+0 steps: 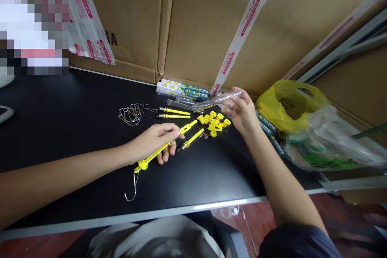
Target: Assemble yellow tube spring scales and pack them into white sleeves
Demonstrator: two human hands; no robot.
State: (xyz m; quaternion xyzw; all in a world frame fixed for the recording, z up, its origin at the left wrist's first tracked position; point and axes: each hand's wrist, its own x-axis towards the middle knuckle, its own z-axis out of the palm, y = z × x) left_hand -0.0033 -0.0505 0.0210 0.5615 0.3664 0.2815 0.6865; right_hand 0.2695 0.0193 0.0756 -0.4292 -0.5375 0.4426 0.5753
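My left hand (154, 142) is closed around a long yellow plastic rod (165, 147) with a metal hook (132, 191) hanging from its near end, just above the black table (75, 129). My right hand (242, 113) is raised further right and pinches a clear plastic tube (216, 100) by one end. Between the hands lie a pile of small yellow caps (215, 122), a small spring (204, 134) and another yellow rod (190, 140). Two more yellow rods (173, 113) lie behind them.
A bundle of bent wire hooks (131, 113) lies left of the rods. Packaged items (181, 88) rest against the cardboard wall (196, 28) at the back. A yellow bag (287, 107) and clear plastic bags (332, 141) crowd the right side. The table's front edge (151, 213) is near me.
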